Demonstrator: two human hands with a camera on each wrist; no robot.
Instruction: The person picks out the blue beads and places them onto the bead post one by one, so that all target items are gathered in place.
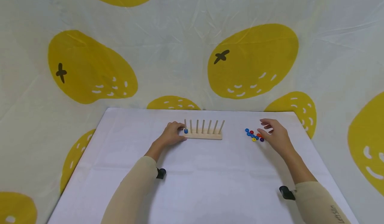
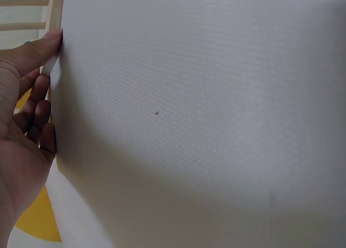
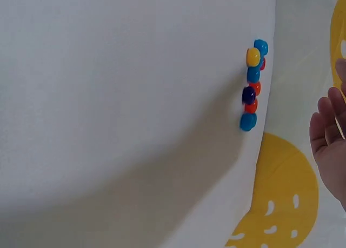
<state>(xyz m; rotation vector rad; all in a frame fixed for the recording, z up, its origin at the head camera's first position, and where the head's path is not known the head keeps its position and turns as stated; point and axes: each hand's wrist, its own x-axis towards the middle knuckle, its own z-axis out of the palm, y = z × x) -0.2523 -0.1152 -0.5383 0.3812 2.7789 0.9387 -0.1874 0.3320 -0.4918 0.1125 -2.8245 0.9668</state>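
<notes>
A wooden peg board (image 1: 204, 136) with a row of upright pegs stands near the back of the table. One blue bead (image 1: 186, 131) sits low on its leftmost peg. My left hand (image 1: 172, 133) holds the board's left end, thumb on the front edge and fingers reaching behind; in the left wrist view the thumb (image 2: 38, 52) presses the base. Over to the right, my right hand (image 1: 276, 135) is raised above a cluster of beads (image 1: 252, 135), fingers loosely bent, with nothing visible in them. Blue, red, orange, yellow and dark purple beads (image 3: 249, 95) make up the cluster.
A white cloth covers the table (image 1: 192, 177), whose back edge lies just behind the board and beads. Behind it hangs a pale curtain (image 1: 174, 50) printed with yellow fruit. Black wrist devices (image 1: 287, 193) are on both sleeves.
</notes>
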